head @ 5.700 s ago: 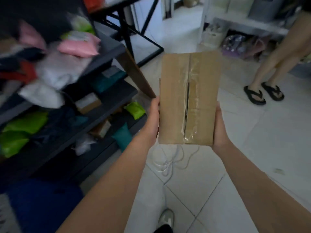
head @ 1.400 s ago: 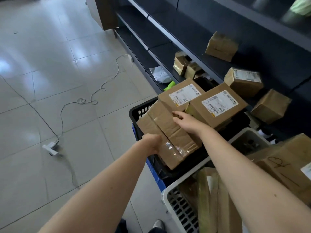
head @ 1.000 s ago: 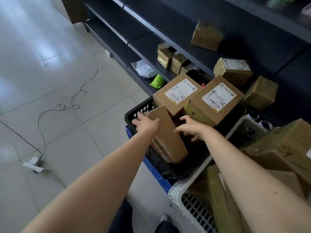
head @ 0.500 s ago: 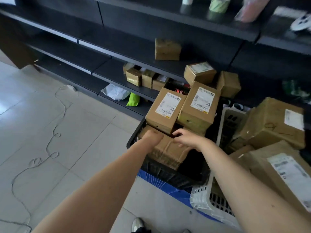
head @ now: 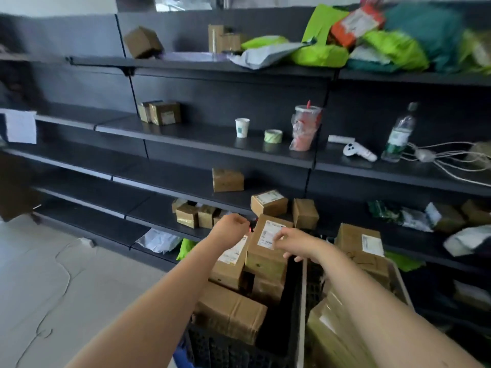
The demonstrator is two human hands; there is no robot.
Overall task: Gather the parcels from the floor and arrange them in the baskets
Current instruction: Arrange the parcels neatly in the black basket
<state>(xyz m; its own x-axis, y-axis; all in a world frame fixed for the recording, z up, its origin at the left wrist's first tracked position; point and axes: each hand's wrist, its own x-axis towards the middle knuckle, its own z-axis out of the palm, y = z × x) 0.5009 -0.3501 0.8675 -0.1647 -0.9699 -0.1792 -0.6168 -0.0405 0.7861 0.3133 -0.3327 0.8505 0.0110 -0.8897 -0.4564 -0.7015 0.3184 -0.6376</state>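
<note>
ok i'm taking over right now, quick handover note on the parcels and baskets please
Left grip: fingers curled, holding nothing. Right grip: relaxed, empty, over the white-labelled brown cardboard box.
Done: plain taped brown cardboard parcel lies in the black plastic mesh basket with labelled boxes; white plastic basket beside it also holds boxes.
To do: no parcels on the visible floor; check out of view for more.

Black basket [head: 225, 349] cut off below; top-shelf bags [head: 393, 46] blurred

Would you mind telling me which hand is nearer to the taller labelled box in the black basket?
Right. The right hand is at the taller labelled box's label face; the left hand hovers off to its left, over the neighbouring box.
</note>
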